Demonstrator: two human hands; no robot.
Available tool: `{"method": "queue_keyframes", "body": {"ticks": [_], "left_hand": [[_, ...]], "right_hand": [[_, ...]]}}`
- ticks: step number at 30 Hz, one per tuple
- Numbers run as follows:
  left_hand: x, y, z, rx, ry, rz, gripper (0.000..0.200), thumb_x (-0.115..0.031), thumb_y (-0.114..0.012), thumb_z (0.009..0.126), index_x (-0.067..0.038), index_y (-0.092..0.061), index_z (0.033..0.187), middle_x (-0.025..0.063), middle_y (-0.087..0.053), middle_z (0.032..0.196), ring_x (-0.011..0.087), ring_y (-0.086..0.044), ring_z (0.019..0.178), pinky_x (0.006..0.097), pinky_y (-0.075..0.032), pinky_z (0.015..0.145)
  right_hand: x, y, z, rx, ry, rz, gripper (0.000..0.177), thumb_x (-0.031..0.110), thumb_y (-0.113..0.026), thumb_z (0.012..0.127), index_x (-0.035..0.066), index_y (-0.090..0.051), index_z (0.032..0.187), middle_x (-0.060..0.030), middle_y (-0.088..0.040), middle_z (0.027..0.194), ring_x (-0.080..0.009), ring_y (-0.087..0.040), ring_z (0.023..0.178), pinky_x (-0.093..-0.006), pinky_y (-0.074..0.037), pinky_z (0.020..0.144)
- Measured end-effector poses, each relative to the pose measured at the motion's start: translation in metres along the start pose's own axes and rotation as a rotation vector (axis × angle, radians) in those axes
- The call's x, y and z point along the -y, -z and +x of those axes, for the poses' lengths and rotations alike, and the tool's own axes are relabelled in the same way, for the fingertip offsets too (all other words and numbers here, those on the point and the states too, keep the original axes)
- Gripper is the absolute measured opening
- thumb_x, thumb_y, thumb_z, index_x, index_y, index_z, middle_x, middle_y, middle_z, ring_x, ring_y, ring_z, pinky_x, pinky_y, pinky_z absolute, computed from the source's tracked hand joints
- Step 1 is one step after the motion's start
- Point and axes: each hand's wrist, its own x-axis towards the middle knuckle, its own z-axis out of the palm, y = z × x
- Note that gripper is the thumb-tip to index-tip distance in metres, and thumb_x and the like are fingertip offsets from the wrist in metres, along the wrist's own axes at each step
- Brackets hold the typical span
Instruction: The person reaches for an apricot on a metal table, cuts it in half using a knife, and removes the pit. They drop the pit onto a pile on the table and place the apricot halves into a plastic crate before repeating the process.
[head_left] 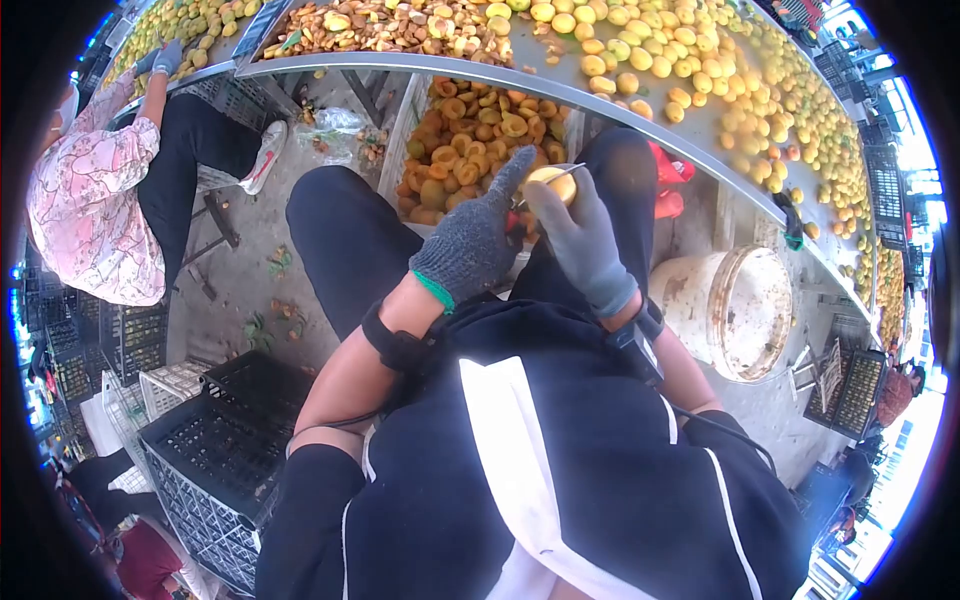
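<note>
While a co-worker in a pink flowered top [85,210] sits at far left with a gloved hand on the table edge, a black crate [215,440] stands beside your left thigh. Your left hand [475,240], in a dark grey glove, is clenched, its forefinger stretched up against a yellow fruit [548,182]; what the fist encloses is hidden. A thin blade [568,173] lies across the fruit. Which hand holds it cannot be told. Your right hand [585,240], in a lighter grey glove, is wrapped round the fruit. The fruit sits between your knees, above a tray of halved fruit [470,130]. A white bucket [730,310] stands at right, beneath the metal table [560,85].
</note>
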Motion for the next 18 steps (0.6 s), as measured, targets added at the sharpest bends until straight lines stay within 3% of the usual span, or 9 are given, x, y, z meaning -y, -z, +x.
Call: {"method": "queue_keyframes", "body": {"ticks": [3, 5, 8, 9, 11, 15, 18], "left_hand": [[0.000, -0.002, -0.001, 0.022, 0.023, 0.051, 0.075, -0.008, -0.057, 0.086, -0.016, -0.023, 0.152, 0.0248, -0.066, 0.083, 0.0407, -0.066, 0.079, 0.0495, -0.052, 0.071], [-0.005, 0.000, 0.002, 0.011, 0.047, 0.126, 0.074, -0.008, -0.056, 0.086, -0.017, -0.024, 0.152, 0.0248, -0.066, 0.083, 0.0405, -0.066, 0.078, 0.0496, -0.052, 0.071], [-0.006, 0.001, 0.005, -0.045, 0.053, 0.181, 0.071, -0.007, -0.055, 0.086, -0.017, -0.027, 0.150, 0.0249, -0.066, 0.083, 0.0407, -0.066, 0.079, 0.0492, -0.052, 0.072], [0.004, -0.006, 0.004, -0.074, 0.018, 0.139, 0.069, -0.006, -0.055, 0.086, -0.017, -0.030, 0.149, 0.0246, -0.066, 0.083, 0.0405, -0.066, 0.079, 0.0487, -0.052, 0.071], [0.009, -0.007, 0.006, -0.100, -0.024, 0.099, 0.067, -0.006, -0.054, 0.086, -0.017, -0.032, 0.148, 0.0243, -0.067, 0.084, 0.0404, -0.066, 0.079, 0.0482, -0.052, 0.071], [-0.002, -0.001, 0.004, -0.066, 0.037, 0.127, 0.063, -0.008, -0.056, 0.087, -0.016, -0.036, 0.146, 0.0238, -0.067, 0.084, 0.0396, -0.066, 0.081, 0.0475, -0.053, 0.071], [0.001, -0.004, 0.002, -0.079, 0.059, 0.180, 0.062, -0.011, -0.058, 0.087, -0.016, -0.038, 0.145, 0.0231, -0.067, 0.084, 0.0387, -0.067, 0.081, 0.0471, -0.053, 0.072]], "right_hand": [[-0.001, 0.008, -0.003, 0.030, 0.119, -0.082, 0.030, 0.034, -0.062, 0.096, 0.005, -0.055, 0.102, -0.0028, -0.060, 0.076, -0.0098, -0.057, 0.067, -0.0210, -0.045, 0.061], [0.000, 0.019, 0.001, 0.407, -0.396, 0.554, 0.043, 0.050, -0.046, 0.100, 0.008, -0.056, 0.102, 0.0027, -0.053, 0.074, -0.0036, -0.040, 0.054, -0.0175, -0.027, 0.046], [-0.003, 0.020, 0.005, 0.587, -0.380, 0.811, 0.048, 0.054, -0.041, 0.100, 0.009, -0.057, 0.102, 0.0038, -0.051, 0.073, -0.0033, -0.040, 0.055, -0.0167, -0.027, 0.047], [-0.005, 0.015, 0.004, 0.592, -0.385, 0.813, 0.048, 0.054, -0.041, 0.100, 0.009, -0.057, 0.102, 0.0038, -0.051, 0.073, -0.0033, -0.040, 0.055, -0.0167, -0.027, 0.047], [0.002, -0.001, 0.001, 0.130, -0.172, 0.219, 0.048, 0.054, -0.041, 0.100, 0.009, -0.057, 0.102, 0.0040, -0.050, 0.072, -0.0029, -0.038, 0.053, -0.0165, -0.027, 0.047], [0.011, 0.000, -0.002, 0.098, -0.191, 0.293, 0.046, 0.052, -0.043, 0.100, 0.008, -0.057, 0.101, 0.0045, -0.051, 0.073, -0.0029, -0.038, 0.052, -0.0160, -0.028, 0.047], [0.009, 0.011, 0.000, 0.224, -0.223, 0.398, 0.041, 0.047, -0.046, 0.101, 0.008, -0.057, 0.104, 0.0042, -0.052, 0.074, -0.0028, -0.040, 0.053, -0.0158, -0.030, 0.049]]}}
